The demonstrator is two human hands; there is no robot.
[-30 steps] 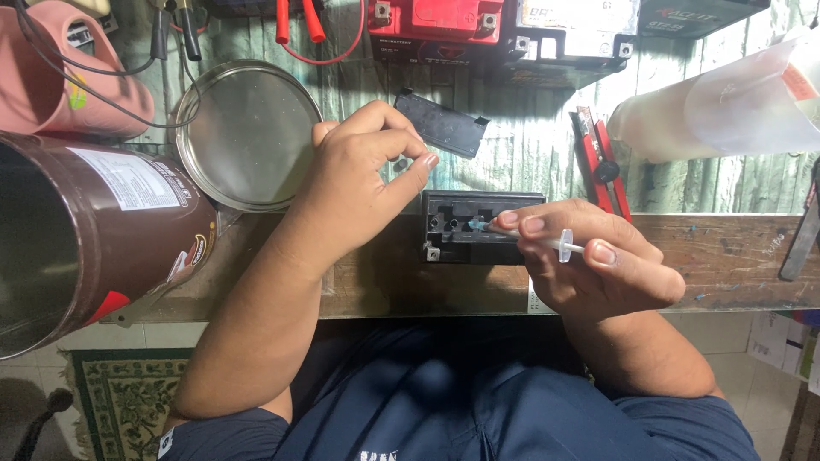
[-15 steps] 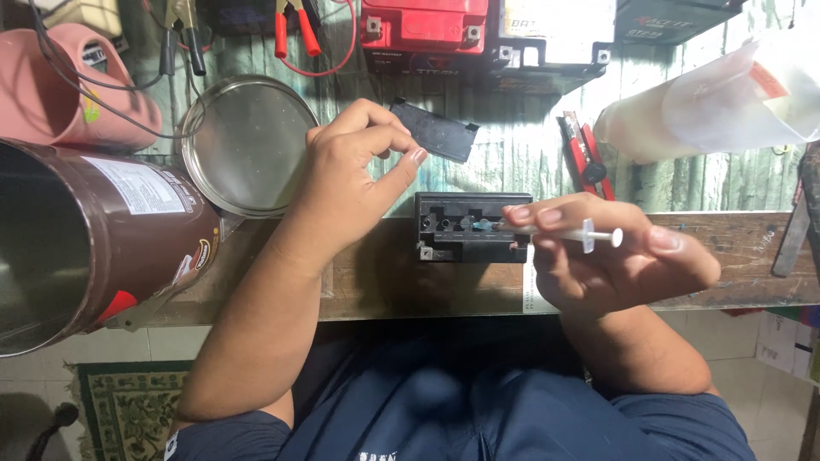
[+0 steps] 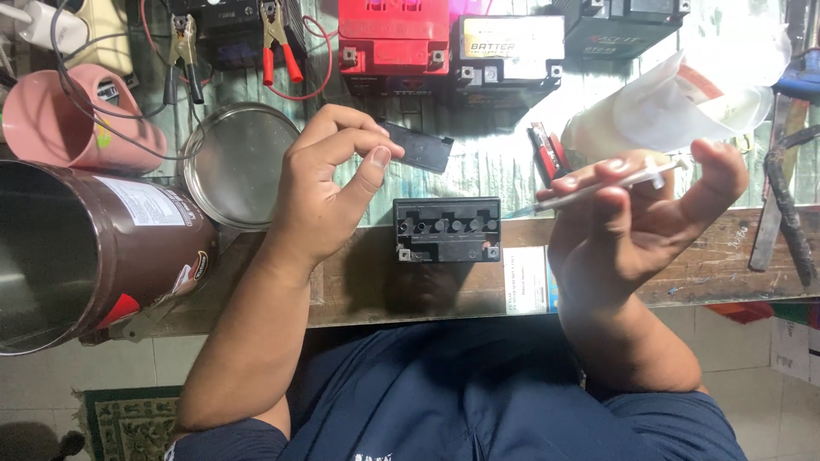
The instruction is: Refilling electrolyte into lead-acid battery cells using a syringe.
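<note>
Cluttered workbench all round — worn wooden front edge with a greenish corrugated-looking surface behind it, and the person in a dark blue shirt leaning over it.

Biggest thing on it is the brown metal can lying on its side at the left edge, open mouth facing outward. Behind it sits a pink mug with dark wires draped over it, and just beside the can a round shiny metal lid lies flat. Along the back there's a row of batteries: a red battery in the middle, darker ones either side, with red and black clamps hanging near them. Over on the right is a crumpled clear plastic bag, plus some dark tools at the far right edge.

Front and centre, right at the bench edge between the two arms, sits a small black battery with its top open, showing a row of cell holes. Neither hand is touching it.

Left hand is up above the bench, thumb and fingers curled and pinched together on something tiny — too small to make out. A flat black strip lies on the bench just behind its fingertips.

Right hand is raised, holding a thin syringe in its fingers, needle end pointing left toward the small battery, thumb up near the plunger end.
</note>
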